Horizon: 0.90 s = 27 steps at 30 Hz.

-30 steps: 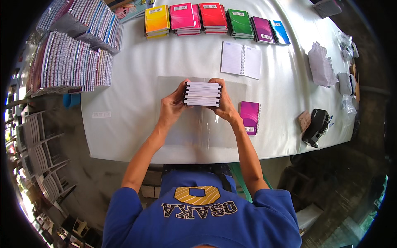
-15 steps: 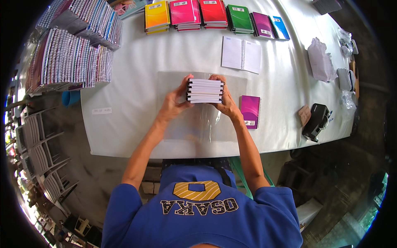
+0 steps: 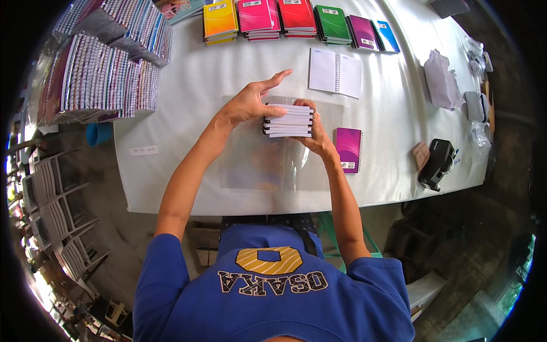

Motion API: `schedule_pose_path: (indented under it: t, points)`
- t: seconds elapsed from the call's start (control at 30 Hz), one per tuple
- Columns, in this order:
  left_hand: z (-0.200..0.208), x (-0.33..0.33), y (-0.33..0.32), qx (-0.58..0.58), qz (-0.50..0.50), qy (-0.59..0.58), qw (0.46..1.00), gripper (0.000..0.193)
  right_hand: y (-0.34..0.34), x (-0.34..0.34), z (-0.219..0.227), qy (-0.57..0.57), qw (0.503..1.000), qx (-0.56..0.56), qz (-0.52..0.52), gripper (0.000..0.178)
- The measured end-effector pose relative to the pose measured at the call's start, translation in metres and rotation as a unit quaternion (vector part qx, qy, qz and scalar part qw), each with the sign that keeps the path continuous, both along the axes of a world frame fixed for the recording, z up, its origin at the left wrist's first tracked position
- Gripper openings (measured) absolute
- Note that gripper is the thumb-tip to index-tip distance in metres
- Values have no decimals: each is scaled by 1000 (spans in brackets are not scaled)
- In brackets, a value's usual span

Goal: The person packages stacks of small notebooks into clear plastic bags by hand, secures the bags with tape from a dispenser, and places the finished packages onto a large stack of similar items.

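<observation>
A stack of several spiral notebooks (image 3: pixel 289 124) stands edge-up before me, white page edges toward me and dark bindings at the sides. My right hand (image 3: pixel 317 134) grips its right side, thumb and fingers around the end. At the stack's upper left is my left hand (image 3: pixel 250 104), its thumb touching the top notebook. The left fingers stretch out past the stack, off its left side. Beneath lies a clear plastic sheet (image 3: pixel 245 171) on the white-covered table (image 3: pixel 182 182). The stack's covers are hidden from view.
Colored notebook piles (image 3: pixel 299 20) line the far edge. An open notebook (image 3: pixel 335 74) lies in front of them, and a purple notebook (image 3: pixel 348 149) right of my right forearm. Wrapped notebook bundles (image 3: pixel 94 80) rise at left. A black tape dispenser (image 3: pixel 437 164) and crumpled plastic (image 3: pixel 443 82) are at right.
My left hand has released the stack's left side and moved up over its top left corner, fingers extending. The right hand keeps its grip.
</observation>
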State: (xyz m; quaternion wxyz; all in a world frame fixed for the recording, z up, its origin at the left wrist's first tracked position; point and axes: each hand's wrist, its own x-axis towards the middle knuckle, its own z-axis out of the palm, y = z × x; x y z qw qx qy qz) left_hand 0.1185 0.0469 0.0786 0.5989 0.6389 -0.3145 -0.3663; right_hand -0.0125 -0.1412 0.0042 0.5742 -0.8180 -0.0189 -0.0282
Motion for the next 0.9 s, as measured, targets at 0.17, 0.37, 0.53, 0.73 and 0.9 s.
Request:
schedule_pose_path:
  t: [0.17, 0.37, 0.53, 0.73, 0.9]
  points:
    - [8, 0, 0, -13, -20, -8, 1000, 101, 2, -1, -1, 2, 1000, -8, -23, 78]
    - [-1, 3, 3, -8, -32, -85, 996, 99, 6, -1, 3, -14, 999, -5, -34, 77]
    - [-2, -4, 4, -13, -57, -47, 997, 99, 4, -2, -1, -5, 998, 56, -33, 80]
    - [-23, -16, 30, -41, -43, 10, 998, 98, 3, -6, 0, -22, 996, -69, -59, 79]
    - [-46, -52, 31, 3, 102, -203, 974, 89, 6, -8, 10, 24, 995, 43, -85, 81]
